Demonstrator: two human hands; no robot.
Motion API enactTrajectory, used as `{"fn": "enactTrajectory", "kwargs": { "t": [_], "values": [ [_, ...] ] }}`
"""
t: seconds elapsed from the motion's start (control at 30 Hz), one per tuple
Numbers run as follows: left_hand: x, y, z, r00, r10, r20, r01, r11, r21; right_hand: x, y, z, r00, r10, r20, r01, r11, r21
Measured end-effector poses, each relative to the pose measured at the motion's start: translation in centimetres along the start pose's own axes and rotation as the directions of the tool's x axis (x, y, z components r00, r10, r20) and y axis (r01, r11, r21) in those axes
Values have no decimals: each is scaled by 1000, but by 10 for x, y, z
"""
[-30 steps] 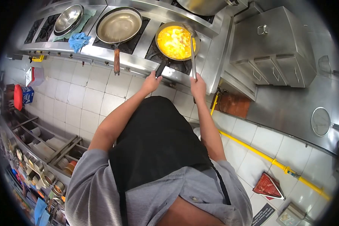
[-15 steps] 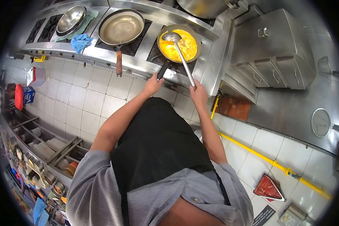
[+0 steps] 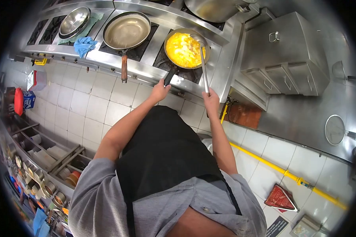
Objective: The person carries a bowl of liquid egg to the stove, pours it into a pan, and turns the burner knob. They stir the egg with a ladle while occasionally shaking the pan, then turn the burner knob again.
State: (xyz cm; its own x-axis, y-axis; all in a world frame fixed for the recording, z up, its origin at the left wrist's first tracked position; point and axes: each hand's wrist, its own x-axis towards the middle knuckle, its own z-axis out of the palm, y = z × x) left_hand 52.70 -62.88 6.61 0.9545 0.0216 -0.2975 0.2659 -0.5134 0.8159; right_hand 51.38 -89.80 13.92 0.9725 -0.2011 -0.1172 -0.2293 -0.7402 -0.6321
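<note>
My left hand is closed around the black handle of a frying pan on the stove. Yellow egg covers much of the inside of this pan. In my right hand is the long metal handle of a ladle. The ladle's bowl rests at the pan's upper right side, at the edge of the egg. To the left, a second frying pan with a wooden handle sits on another burner, with no hand on it.
A blue cloth and stacked metal bowls lie further left on the stove. A large pot stands at the back. On the right are a steel box, a strainer and a yellow pipe.
The ladle's bowl has moved from the upper left of the egg to the pan's right side, and its handle is more upright. The egg looks more bunched. My left hand keeps its grip.
</note>
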Motion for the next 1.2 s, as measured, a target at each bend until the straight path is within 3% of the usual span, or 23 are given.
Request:
{"fn": "enactTrajectory", "kwargs": {
  "t": [0.07,0.1,0.17,0.5,0.57,0.67,0.7,0.77,1.0,1.1,1.17,1.2],
  "values": [
    [-2,5,-4,1000,-13,18,13,1000,14,11,16,24,999,19,50,-32,962,269],
    [-3,7,-6,999,-30,35,29,999,26,10,15,27,999,23,48,-35,962,272],
    [-4,11,-9,997,-42,60,42,999,15,0,-26,21,944,215,251,-318,801,507],
    [-2,5,-5,998,-37,53,37,999,3,-23,-31,28,951,153,267,-273,823,499],
    [-2,4,-4,999,-30,45,31,999,-12,-21,-6,40,996,42,85,-74,905,419],
    [-2,3,-4,999,-19,45,20,1000,-21,-19,-5,35,997,80,5,-75,912,402],
    [-2,3,-5,999,-12,53,13,1000,-15,-19,-8,31,996,84,3,-78,912,402],
    [-2,4,-5,998,-13,60,14,1000,-17,-26,-37,17,933,316,171,-358,768,531],
    [-1,3,-4,998,-25,60,25,1000,2,-55,-51,21,921,270,280,-388,703,596],
    [-1,1,-1,1000,1,28,-1,1000,-28,-55,-43,15,940,261,221,-342,743,576],
    [1,1,-1,999,1,35,0,1000,-28,-47,-31,15,983,182,4,-168,896,412],
    [0,0,0,999,1,40,-1,1000,-20,-47,-24,15,982,188,4,-174,897,406]
  ]
}}
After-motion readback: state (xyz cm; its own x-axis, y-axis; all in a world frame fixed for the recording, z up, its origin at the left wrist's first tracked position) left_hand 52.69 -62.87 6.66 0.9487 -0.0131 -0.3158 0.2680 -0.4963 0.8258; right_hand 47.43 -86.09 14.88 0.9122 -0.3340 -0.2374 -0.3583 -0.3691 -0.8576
